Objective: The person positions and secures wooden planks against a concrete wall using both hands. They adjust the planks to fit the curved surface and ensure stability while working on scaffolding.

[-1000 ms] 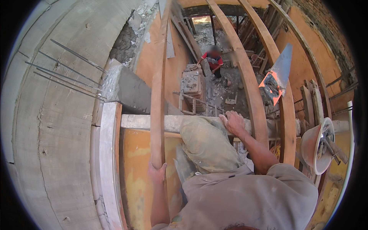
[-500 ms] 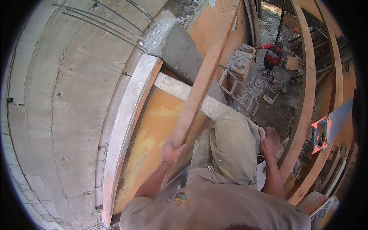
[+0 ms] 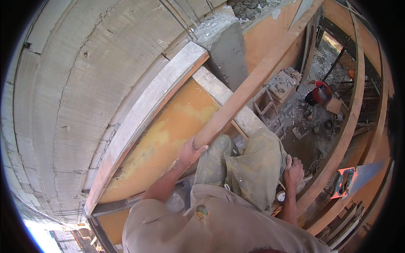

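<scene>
My left hand [image 3: 190, 152] is closed round the near end of a long reddish-brown wooden beam [image 3: 249, 96], which slants away to the upper right. Under the beam crosses a pale, dusty plank [image 3: 251, 121], partly hidden by my bent knees in dusty trousers [image 3: 257, 166]. My right hand [image 3: 293, 170] is beside my right knee with its fingers curled; whatever they may hold is hidden. To the right of that hand, a handsaw [image 3: 356, 179] with an orange and black handle rests against the timbers.
A grey concrete wall [image 3: 84, 80] curves along the left, beside a white-topped board [image 3: 143, 118] and an orange panel [image 3: 168, 130]. Rebar [image 3: 179, 17] juts out near a concrete block [image 3: 223, 50]. Long timbers [image 3: 352, 114] run at right. Far below, a person [image 3: 320, 95] bends over rubble-strewn ground.
My view has swung, shifting the scene. My left hand keeps its grip on the beam. My right hand has come away from the plank's end by my knee. The person below has bent down.
</scene>
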`<action>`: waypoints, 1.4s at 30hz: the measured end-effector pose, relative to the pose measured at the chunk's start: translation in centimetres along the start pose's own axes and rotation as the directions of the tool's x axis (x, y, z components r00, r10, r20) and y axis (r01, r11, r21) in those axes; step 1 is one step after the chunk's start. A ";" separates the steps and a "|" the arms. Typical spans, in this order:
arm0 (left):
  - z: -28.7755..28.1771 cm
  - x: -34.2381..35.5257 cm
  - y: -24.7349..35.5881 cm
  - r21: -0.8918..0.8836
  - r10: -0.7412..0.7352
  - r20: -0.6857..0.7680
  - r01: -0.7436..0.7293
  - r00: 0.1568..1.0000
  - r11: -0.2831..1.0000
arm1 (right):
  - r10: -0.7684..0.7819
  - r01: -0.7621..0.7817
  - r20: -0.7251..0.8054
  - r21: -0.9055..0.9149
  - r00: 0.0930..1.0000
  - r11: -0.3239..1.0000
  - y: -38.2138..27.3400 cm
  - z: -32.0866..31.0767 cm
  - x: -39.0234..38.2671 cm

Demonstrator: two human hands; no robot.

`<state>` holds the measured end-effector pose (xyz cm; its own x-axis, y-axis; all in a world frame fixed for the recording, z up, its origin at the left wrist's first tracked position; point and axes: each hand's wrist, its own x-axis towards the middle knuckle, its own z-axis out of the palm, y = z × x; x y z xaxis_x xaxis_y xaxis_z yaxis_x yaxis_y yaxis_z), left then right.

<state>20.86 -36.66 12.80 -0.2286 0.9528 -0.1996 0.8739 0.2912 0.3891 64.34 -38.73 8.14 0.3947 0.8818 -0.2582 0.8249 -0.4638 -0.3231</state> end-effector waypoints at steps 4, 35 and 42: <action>0.1 0.3 0.1 -0.136 -0.097 -0.121 0.080 0.988 0.987 | 0.009 -0.009 -0.002 0.020 1.000 1.000 -0.1 0.3 0.0; 1.5 1.3 -1.0 -0.069 -0.070 -0.085 0.064 0.994 0.996 | -0.093 0.096 -0.206 0.001 0.974 0.995 -1.7 2.0 1.7; 1.7 1.8 -0.1 -0.136 -0.052 -0.102 0.038 0.993 0.990 | -0.062 0.061 -0.050 -0.004 0.997 0.998 -3.2 1.8 2.0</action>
<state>21.08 -35.09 10.92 -0.3164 0.9402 -0.1264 0.7980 0.3358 0.5004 61.79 -35.68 7.01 0.3628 0.9119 -0.1920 0.8494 -0.4083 -0.3343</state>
